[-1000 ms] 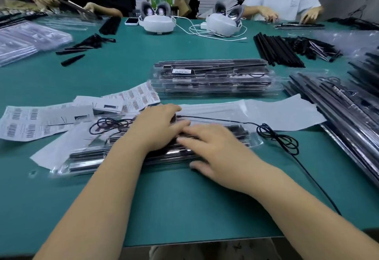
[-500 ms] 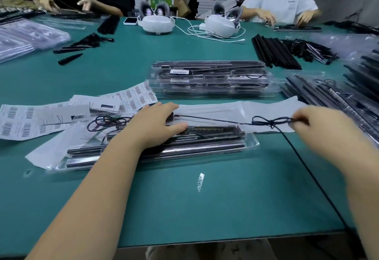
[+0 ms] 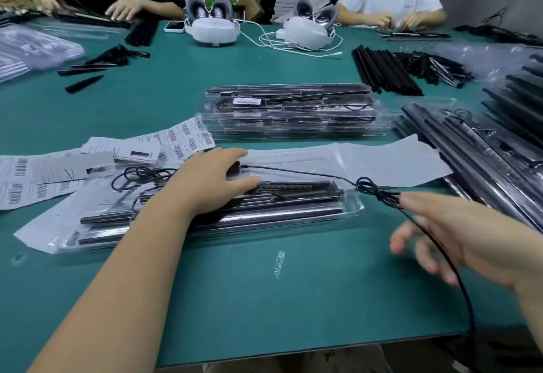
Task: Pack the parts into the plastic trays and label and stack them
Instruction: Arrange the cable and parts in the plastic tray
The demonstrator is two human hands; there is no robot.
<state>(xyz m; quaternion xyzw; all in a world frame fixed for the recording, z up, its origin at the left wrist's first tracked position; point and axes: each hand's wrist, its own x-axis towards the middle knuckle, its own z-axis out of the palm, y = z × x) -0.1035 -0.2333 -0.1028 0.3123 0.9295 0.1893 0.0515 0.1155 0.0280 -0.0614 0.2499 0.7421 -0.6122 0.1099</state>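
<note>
- Even, bright indoor light falls from overhead; the green surface (image 3: 205,299) shows only soft, faint shadows under the arms.
- White glare streaks the clear plastic trays (image 3: 293,114) at 12 o'clock and the stacks at 3 o'clock.
- The right hand (image 3: 458,240) at 4 o'clock is smeared by motion blur.
- Wide-angle distortion bends the edges; corners look soft.

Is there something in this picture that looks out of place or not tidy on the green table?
Yes. A thin black cable runs loose across the clear plastic tray instead of lying inside it, with a tangled knot beside the right hand. The left hand presses on the tray.
</note>
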